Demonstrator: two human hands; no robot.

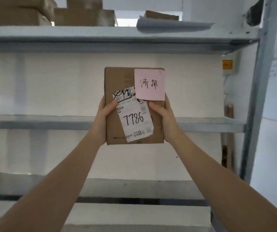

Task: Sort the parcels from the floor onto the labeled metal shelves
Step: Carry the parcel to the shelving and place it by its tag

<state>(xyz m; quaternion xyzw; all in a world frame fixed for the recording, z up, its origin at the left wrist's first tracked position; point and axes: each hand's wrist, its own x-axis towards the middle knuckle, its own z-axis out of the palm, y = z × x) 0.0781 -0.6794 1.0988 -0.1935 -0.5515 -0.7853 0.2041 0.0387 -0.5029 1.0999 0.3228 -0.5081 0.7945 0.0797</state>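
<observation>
I hold a brown cardboard parcel (117,81) upright in front of the metal shelves. It bears a white shipping label (135,118) with "7786" written on it and a pink sticky note (150,84) with handwritten characters. My left hand (104,116) grips the parcel's left edge, thumb on the front. My right hand (165,118) grips the right edge the same way. Behind the parcel runs the middle shelf (34,121); the upper shelf (101,34) is above it.
Several brown boxes (77,15) and a flat grey parcel (172,24) lie on the upper shelf. A lower shelf (25,185) sits below my arms. The rack's upright post (258,97) stands at the right, with a white wall behind.
</observation>
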